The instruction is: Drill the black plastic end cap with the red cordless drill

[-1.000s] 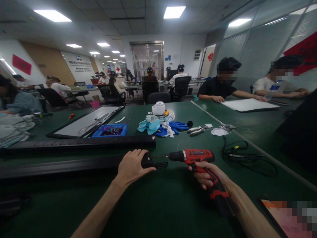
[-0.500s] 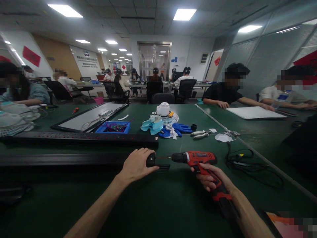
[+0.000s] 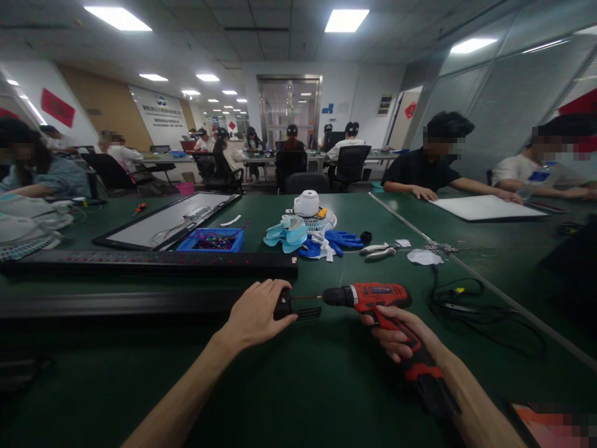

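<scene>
A wide green table (image 3: 326, 386) fills the room in front of the person, and other people sit at work along its far edges at ten, twelve and two o'clock. Across the table at nine o'clock from the hands runs a long black bar (image 3: 140, 303), with a second black strip (image 3: 153, 263) lying just behind it. At eleven o'clock lies a flat screen panel (image 3: 163, 224), and beside it a blue tray (image 3: 217, 239) of small parts. At twelve o'clock sits a heap of fan parts (image 3: 305, 218) with blue gloves (image 3: 338, 239) touching them, and at two o'clock a black cable (image 3: 471, 298) loops over the felt. The right hand (image 3: 396, 333) is wrapped closed around the grip of a red drill (image 3: 373, 297), whose bit points toward nine o'clock. The left hand (image 3: 254, 314) is curled over the end of the long bar, fingers bent down on a small black end piece (image 3: 282, 305), where the bit's tip meets it.
</scene>
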A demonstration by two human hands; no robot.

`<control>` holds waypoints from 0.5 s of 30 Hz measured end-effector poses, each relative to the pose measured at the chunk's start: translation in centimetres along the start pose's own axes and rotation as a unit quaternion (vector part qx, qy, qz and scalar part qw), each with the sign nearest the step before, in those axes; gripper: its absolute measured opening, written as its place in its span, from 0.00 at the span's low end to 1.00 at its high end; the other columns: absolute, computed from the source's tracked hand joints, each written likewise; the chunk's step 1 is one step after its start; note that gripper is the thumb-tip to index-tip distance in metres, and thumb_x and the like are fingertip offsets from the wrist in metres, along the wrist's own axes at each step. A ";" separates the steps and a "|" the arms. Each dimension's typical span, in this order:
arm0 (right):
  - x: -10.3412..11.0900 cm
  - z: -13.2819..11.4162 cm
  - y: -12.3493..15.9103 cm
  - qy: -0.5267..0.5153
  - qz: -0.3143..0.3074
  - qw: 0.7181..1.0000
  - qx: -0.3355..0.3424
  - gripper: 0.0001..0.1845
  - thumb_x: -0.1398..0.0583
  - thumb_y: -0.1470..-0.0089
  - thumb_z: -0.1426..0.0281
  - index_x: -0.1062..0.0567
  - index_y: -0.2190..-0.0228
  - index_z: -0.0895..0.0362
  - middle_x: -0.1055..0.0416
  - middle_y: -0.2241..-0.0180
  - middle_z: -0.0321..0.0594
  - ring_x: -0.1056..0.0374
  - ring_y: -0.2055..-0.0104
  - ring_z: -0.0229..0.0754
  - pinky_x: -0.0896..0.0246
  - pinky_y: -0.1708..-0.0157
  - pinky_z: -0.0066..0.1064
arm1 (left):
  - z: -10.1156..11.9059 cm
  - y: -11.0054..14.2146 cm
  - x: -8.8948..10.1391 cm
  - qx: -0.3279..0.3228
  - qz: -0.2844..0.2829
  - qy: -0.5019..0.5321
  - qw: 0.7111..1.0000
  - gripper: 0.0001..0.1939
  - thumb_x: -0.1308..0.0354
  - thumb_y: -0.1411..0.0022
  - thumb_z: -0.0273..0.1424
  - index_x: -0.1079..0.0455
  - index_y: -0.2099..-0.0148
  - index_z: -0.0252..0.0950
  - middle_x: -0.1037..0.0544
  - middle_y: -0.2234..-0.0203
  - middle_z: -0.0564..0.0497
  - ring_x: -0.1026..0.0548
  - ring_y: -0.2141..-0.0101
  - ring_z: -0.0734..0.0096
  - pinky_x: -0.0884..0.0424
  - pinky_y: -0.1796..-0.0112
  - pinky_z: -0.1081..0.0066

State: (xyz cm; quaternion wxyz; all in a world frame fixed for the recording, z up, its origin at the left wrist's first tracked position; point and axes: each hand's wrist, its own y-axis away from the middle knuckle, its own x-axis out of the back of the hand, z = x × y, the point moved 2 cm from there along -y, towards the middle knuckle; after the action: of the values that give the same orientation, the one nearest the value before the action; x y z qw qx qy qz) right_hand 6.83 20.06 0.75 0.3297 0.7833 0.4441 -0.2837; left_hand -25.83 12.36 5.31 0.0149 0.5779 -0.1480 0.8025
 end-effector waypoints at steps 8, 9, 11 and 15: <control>0.2 0.0 -0.1 0.012 -0.004 1.000 0.005 0.15 0.38 0.37 0.59 0.28 0.61 0.59 0.44 0.85 0.22 0.60 0.88 0.27 0.27 0.78 0.24 | 0.2 0.1 0.3 -0.010 -0.018 0.000 1.000 0.29 0.41 0.36 0.50 0.36 0.39 0.42 0.25 0.48 0.47 0.26 0.52 0.57 0.31 0.50 0.58; 0.1 0.1 0.0 0.015 -0.003 1.000 0.008 0.15 0.38 0.37 0.59 0.28 0.61 0.59 0.45 0.85 0.21 0.61 0.88 0.27 0.28 0.78 0.23 | 0.2 0.1 0.3 -0.010 -0.017 0.000 1.000 0.31 0.41 0.36 0.52 0.37 0.38 0.42 0.25 0.48 0.46 0.26 0.51 0.56 0.31 0.50 0.58; -0.2 0.1 0.1 0.019 0.011 1.000 0.013 0.15 0.38 0.38 0.59 0.28 0.61 0.60 0.45 0.85 0.21 0.61 0.88 0.27 0.29 0.79 0.23 | 0.2 0.0 0.1 0.001 -0.006 -0.004 1.000 0.37 0.40 0.40 0.57 0.37 0.36 0.41 0.25 0.47 0.45 0.26 0.50 0.54 0.31 0.49 0.56; -0.5 0.1 0.2 0.024 0.041 0.999 0.019 0.15 0.37 0.39 0.60 0.27 0.61 0.61 0.45 0.86 0.22 0.59 0.89 0.28 0.31 0.80 0.22 | 0.2 -0.2 -0.1 0.015 0.007 -0.018 1.000 0.36 0.42 0.41 0.61 0.31 0.42 0.40 0.23 0.51 0.45 0.25 0.52 0.54 0.31 0.50 0.56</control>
State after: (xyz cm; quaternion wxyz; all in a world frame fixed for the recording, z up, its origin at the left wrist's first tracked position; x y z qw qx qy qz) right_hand 6.78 19.60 1.10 0.3152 0.8134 0.4143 -0.2595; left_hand -25.57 12.50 5.28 -0.0025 0.5912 -0.1402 0.7943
